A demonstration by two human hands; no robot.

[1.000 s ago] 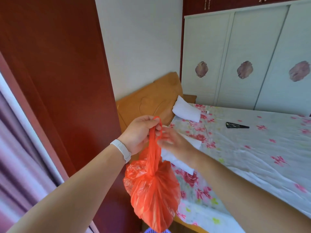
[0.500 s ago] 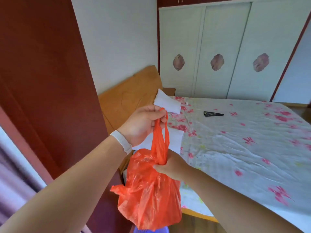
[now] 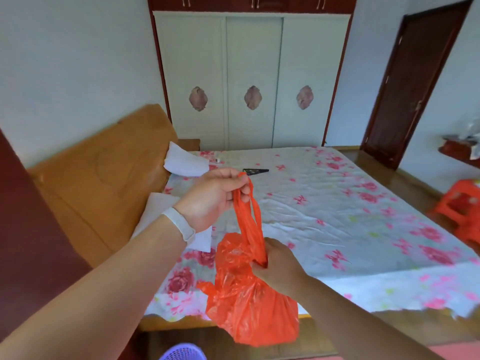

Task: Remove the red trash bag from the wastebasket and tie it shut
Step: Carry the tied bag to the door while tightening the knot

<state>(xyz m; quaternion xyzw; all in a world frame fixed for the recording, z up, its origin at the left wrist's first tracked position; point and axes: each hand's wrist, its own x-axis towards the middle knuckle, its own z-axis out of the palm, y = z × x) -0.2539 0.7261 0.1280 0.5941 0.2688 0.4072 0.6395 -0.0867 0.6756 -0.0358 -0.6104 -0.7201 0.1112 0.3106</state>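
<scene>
Pinching red bag (image 3: 249, 302) handles — left hand (image 3: 215, 196) fingers shut | right hand (image 3: 278, 263) clamps neck | wastebasket (image 3: 183, 353) below, apart

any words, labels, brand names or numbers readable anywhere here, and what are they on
None can be read.
red trash bag: plain plastic, no print visible.
white wristband on the left wrist: no markings visible.
dark flat object on the bed: too small and blurred to tell.
wardrobe doors: oval decorations only, no lettering.

bed (image 3: 337, 216): floral sheet | wardrobe (image 3: 253, 79): pale doors (three medallions) | door (image 3: 413, 81): dark wood | walls: white
</scene>
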